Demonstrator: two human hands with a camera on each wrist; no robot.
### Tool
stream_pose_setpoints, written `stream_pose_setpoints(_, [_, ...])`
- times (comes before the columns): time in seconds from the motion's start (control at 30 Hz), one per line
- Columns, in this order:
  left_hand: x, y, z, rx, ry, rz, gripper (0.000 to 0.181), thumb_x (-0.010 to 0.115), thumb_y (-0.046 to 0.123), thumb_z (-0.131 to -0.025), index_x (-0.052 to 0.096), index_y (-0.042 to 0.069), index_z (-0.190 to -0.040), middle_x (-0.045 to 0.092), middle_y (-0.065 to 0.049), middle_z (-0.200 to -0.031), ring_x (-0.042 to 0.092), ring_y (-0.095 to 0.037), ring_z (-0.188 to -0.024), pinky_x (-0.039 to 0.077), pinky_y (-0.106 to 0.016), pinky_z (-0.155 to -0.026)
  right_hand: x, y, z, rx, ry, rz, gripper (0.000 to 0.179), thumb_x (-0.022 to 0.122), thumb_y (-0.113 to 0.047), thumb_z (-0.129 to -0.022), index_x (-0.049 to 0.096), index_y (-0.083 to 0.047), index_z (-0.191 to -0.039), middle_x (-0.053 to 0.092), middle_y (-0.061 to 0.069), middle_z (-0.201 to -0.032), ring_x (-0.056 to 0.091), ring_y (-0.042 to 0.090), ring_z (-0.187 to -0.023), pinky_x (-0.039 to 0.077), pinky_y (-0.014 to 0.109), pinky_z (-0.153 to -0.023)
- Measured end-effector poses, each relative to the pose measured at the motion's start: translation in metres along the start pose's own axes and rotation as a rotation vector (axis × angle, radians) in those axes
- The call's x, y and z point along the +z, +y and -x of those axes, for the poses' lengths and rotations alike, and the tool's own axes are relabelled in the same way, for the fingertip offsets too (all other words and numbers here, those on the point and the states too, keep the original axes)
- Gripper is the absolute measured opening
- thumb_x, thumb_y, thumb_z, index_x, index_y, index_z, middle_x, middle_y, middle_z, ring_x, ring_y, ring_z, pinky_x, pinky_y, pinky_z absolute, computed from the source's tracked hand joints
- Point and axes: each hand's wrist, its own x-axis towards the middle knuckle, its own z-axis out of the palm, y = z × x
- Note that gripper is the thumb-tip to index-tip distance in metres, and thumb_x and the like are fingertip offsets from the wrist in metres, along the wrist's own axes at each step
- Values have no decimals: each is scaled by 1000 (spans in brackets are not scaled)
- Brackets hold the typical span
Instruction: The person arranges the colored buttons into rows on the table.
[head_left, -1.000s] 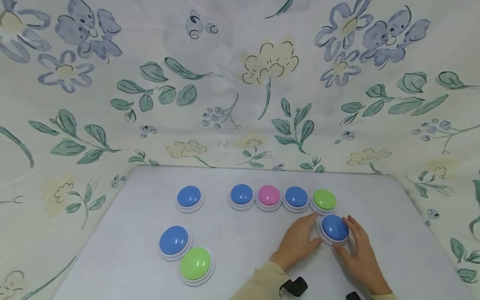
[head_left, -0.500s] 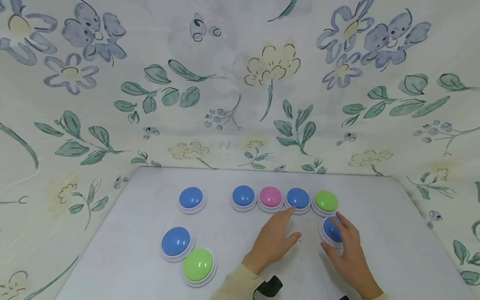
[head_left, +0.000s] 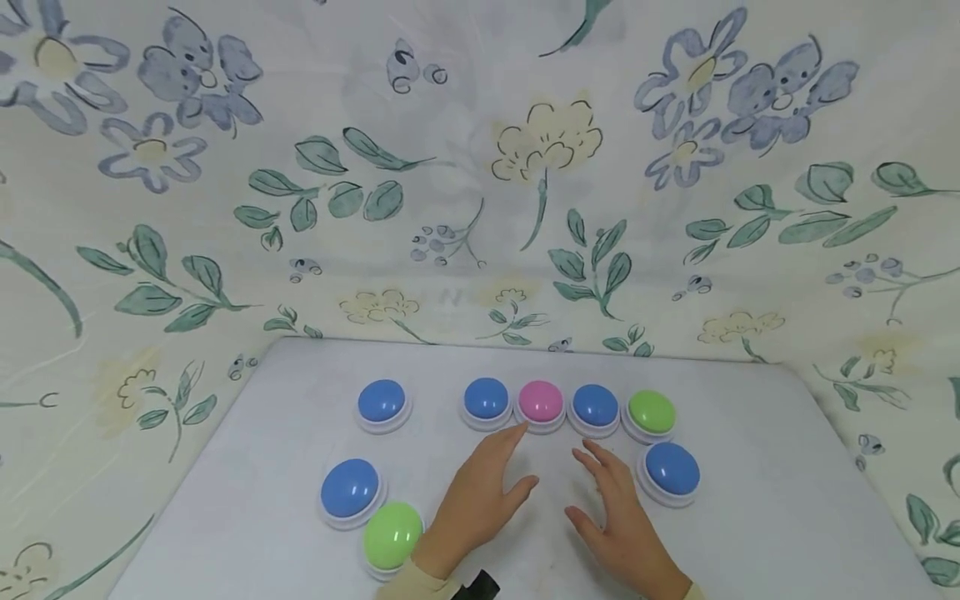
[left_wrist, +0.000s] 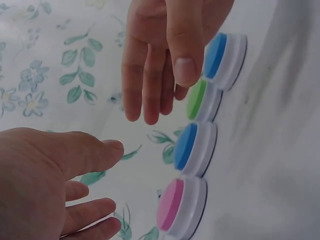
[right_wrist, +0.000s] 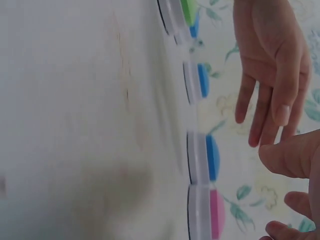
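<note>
Your left hand [head_left: 476,502] and right hand [head_left: 622,521]: relaxed, grasping nothing. Glossy pink domed button on round white base [head_left: 541,403] lies just ahead of your left fingertips; glossy blue domed button on round white base [head_left: 596,407], ahead of your right. Judgement: grip low, both sides, without pressing down.

A row of four buttons [head_left: 541,402] lies mid-frame on the tabletop [head_left: 765,450], a fifth button [head_left: 672,468] before its right end, a sixth button [head_left: 381,402] to its left. The left hand [head_left: 472,504] and right hand [head_left: 618,517] are before the row; at lower left, two more buttons [head_left: 350,488], one before the other, possibly touch.
</note>
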Motion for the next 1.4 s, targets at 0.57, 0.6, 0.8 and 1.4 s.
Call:
stream_pose_setpoints(0.57, [-37, -34, 64, -245, 92, -110, 69, 81, 25, -85, 51, 9, -146, 59, -9, -141, 55, -29, -131, 48, -48, -106, 43, -57, -13, 40, -319, -127, 69, 71, -19, -92, 39, -8, -151, 33, 9, -159, 36, 28, -142, 43, 54, -109])
stream_pose_setpoints(0.6, [-40, -36, 67, -256, 99, -111, 69, 82, 24, -85, 52, 8, -145, 59, -10, -140, 55, -31, -130, 48, -50, -106, 46, -60, -14, 42, -341, -123, 69, 71, -21, -92, 38, -9, -152, 32, 7, -159, 36, 27, -142, 43, 52, -109])
stream_pose_setpoints(0.8, [-58, -53, 90, -259, 122, -126, 70, 83, 23, -83, 53, 2, -142, 61, -16, -136, 57, -40, -124, 50, -59, -100, 63, -76, -19, -12, -414, -135, 70, 70, -25, -94, 36, -12, -153, 31, 7, -159, 37, 25, -141, 47, 45, -108])
stream_pose_setpoints(1.4, [-31, -157, 176, -306, 123, -259, 104, 84, 50, -76, 29, 14, -157, 51, -16, -141, 49, -47, -125, 47, -69, -92, 111, -112, -25, -142, -522, -178, 68, 68, -34, -94, 39, -10, -151, 35, 9, -155, 39, 24, -140, 51, 34, -103])
